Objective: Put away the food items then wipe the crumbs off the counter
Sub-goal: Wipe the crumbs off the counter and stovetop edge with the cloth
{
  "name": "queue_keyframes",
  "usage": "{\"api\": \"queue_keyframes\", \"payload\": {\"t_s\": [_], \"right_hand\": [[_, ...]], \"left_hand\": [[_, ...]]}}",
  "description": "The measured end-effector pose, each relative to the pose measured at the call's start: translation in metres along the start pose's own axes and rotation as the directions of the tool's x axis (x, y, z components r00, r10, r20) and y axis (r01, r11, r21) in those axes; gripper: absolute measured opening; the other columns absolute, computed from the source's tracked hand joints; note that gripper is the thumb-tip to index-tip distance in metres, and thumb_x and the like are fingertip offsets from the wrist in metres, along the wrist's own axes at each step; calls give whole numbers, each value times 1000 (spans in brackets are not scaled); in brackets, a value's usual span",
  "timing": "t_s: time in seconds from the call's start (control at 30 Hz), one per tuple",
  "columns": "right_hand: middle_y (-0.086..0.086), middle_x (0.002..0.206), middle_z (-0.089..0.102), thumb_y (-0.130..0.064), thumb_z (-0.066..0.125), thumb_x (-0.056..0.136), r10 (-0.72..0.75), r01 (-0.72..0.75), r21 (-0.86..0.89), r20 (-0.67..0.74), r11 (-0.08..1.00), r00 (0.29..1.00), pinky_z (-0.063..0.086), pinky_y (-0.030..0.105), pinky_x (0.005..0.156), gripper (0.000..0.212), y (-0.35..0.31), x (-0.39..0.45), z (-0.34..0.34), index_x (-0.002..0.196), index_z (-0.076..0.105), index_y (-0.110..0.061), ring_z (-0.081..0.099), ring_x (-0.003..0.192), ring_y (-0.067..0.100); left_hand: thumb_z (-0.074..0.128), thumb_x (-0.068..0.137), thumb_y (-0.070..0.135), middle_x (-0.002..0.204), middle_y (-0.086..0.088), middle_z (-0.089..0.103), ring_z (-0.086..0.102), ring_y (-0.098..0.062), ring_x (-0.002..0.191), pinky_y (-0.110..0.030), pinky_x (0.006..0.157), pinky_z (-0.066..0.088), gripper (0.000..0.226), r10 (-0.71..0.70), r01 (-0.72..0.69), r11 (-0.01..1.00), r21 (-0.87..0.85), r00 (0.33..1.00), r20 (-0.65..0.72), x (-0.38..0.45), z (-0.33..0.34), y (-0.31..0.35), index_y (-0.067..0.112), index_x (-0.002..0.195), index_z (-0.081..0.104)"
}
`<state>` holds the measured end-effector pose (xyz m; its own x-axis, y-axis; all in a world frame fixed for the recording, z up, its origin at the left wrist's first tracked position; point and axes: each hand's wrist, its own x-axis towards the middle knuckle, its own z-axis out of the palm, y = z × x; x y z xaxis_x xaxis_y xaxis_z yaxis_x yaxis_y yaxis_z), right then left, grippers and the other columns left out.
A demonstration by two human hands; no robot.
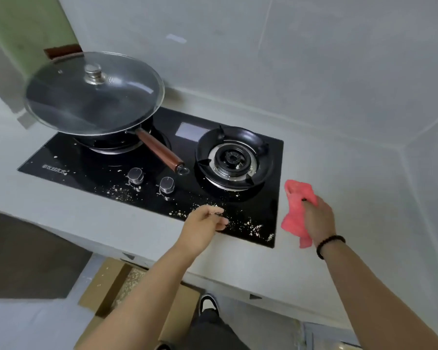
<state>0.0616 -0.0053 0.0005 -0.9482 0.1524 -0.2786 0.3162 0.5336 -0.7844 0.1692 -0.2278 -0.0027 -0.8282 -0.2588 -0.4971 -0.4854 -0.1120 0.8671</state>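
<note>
While right hand (318,218) fingers grip pink cloth (295,213), crumbs (252,227) btwn hands, left hand (204,223) fingers loosely curled.

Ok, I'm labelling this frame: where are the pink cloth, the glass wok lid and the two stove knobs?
pink cloth (297,198): head view, upper fold.
glass wok lid (94,93): head view, glass dome.
stove knobs (135,175): head view, left knob's top.

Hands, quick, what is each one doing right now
Left hand: fingers loosely curled at the stove's front edge; whether it pinches anything cannot be told.
Right hand: grips the pink cloth.
</note>
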Motion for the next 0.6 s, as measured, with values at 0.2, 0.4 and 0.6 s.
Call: {"api": "queue_keyframes", "payload": {"t_s": [0.2, 0.4, 0.6], "right_hand": [[-4, 156, 23, -7, 43, 95, -216, 366, -353, 397, 861, 892, 4, 33, 120, 57, 61, 27, 57, 147, 29, -27, 10, 146, 16], [-10, 158, 4, -18, 41, 96, -299, 442, -480, 346, 758, 889, -13, 25, 116, 62, 79, -8, 92, 151, 14, -23, -6, 146, 10], [-12, 157, 17, -13, 41, 96, -245, 404, -272, 474, 873, 846, 5, 27, 120, 54, 48, -27, 108, 148, 29, -24, 1, 145, 5]], "left_hand": [[44, 96, 11, 93, -3, 74, 69, -17, 93, -26, 80, 49, 24, -79, 74, 995, -70, 995, -68, 30, 23, 9, 16, 108, 64], [45, 94, 8, 92, -5, 75, 70, -18, 91, -32, 87, 49, 24, -114, 88, 986, -144, 975, -190, 52, 27, 14, 14, 106, 65], [46, 93, 8, 88, -5, 75, 69, -18, 88, -28, 79, 48, 23, -118, 79, 981, -180, 968, -220, 68, 29, 15, 13, 103, 66]]}}
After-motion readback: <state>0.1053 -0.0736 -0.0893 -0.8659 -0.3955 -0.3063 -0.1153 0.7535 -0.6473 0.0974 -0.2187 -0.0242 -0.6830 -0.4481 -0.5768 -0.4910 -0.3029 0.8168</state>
